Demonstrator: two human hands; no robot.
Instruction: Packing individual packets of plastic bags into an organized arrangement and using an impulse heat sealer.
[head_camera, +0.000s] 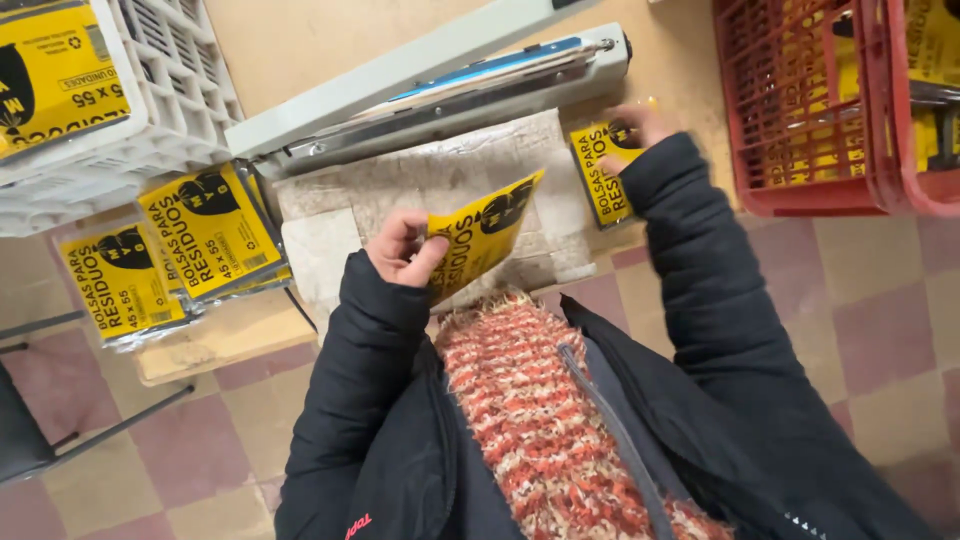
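Yellow label (483, 235) pinched in left hand (403, 248), second yellow label (601, 172) under right hand (633, 128), grip unclear.

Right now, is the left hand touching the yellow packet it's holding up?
Touching. The head view shows the left hand pinching the edge of the yellow packet, thumb over its front, fingers curled against it, no gap.

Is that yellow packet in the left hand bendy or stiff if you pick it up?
Probably bendy: the packet is thin and flat, pinched at one edge by the left hand, and its free end hangs a bit lower. Likely light, since a few fingers hold it. Its shiny wrap may be slippery.
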